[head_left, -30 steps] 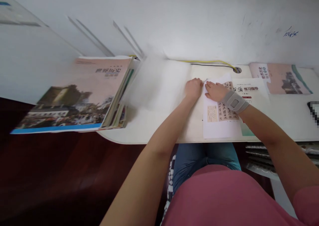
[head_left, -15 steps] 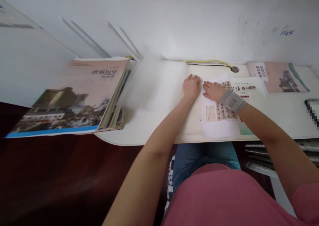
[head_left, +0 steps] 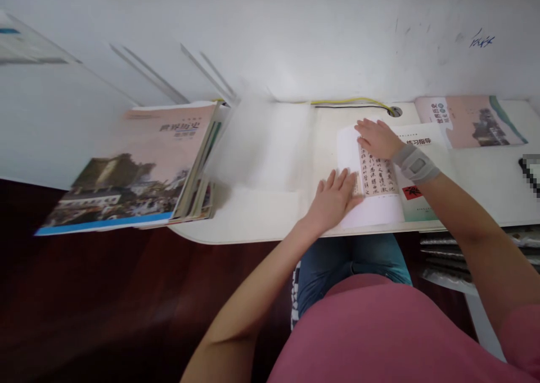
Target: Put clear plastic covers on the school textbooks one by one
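Note:
On the white desk lies a calligraphy workbook [head_left: 422, 210], its pale cover printed with Chinese characters and a red patch. A white panel [head_left: 371, 213] with brush calligraphy makes up its left part; I cannot tell if this is a cover flap or a page. My left hand [head_left: 332, 200] rests at the panel's lower left edge, fingers spread and nothing held. Flat across the top of the panel is my right hand [head_left: 378, 139], fingers stretched out, with a grey wristband [head_left: 415, 162] behind it. It covers part of the printing.
To the left, a translucent white sheet [head_left: 265, 147] lies on the desk [head_left: 248, 220]. Beyond it is a stack of books [head_left: 139, 169] topped by a history atlas. Another history book [head_left: 481, 121] lies at the back right. A yellow cable [head_left: 350, 100] runs along the wall.
My left hand has moved down toward me, from the panel's upper left to its lower left edge, its fingers spreading. My right hand has shifted up and right over the panel.

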{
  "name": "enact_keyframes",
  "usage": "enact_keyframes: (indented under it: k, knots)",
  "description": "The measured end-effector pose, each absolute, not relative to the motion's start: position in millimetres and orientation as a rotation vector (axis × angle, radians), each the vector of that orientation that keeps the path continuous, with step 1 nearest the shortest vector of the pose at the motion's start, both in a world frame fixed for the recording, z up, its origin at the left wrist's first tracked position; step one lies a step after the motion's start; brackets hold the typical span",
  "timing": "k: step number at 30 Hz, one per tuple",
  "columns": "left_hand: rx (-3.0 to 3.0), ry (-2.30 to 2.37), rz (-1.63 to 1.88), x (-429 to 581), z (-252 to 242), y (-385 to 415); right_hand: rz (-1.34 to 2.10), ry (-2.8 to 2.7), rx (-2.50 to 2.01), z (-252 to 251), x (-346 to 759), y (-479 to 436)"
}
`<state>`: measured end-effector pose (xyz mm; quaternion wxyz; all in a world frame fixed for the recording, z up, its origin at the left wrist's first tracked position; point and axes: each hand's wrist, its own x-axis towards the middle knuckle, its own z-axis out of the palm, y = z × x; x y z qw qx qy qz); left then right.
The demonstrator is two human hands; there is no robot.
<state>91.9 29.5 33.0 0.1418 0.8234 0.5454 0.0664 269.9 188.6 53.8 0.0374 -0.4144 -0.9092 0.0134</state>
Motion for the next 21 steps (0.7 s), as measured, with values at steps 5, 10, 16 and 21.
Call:
enact_keyframes:
  k: [5, 10, 16, 21]
  knots:
    - [2.457, 1.624, 0.124, 96, 12, 3, -0.035, -2.945, -1.216, 50, 290, 182]
    - [2.463, 1.658, 0.194, 94, 5, 2, 0.127, -3.129, -1.243, 38, 266, 208]
    - [2.442, 1.644, 0.289, 91, 3, 2, 0.256, -3.176, -1.123, 32, 260, 236]
    - [2.433, 1.601, 0.360, 88, 0, 2, 0.249, -3.187, -1.087, 30, 258, 234]
